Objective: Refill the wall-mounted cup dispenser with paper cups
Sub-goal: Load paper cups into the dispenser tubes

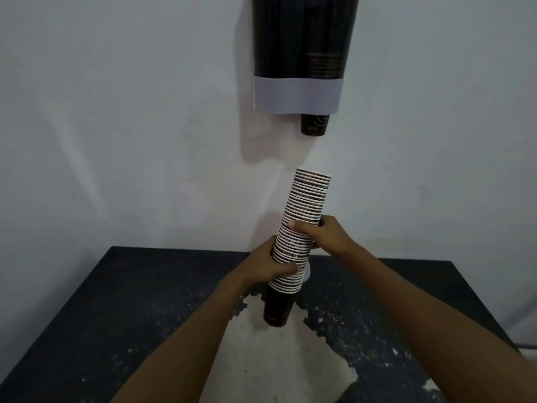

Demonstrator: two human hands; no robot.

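Observation:
A tall stack of paper cups (308,199), dark with white rims, is held nearly upright above the table, leaning slightly right at the top. My left hand (267,266) grips the lower part of the stack. My right hand (322,234) grips it higher up, fingers curled round it. The wall-mounted cup dispenser (302,53), a dark tube with a pale grey collar, hangs on the white wall above. One dark cup (314,125) pokes out of its bottom opening, a short way above the stack's top.
A dark table (130,301) with worn, peeling paint stands against the white wall below my hands. A pale bare patch (276,359) runs down its middle. The table's right edge lies near the frame's right side.

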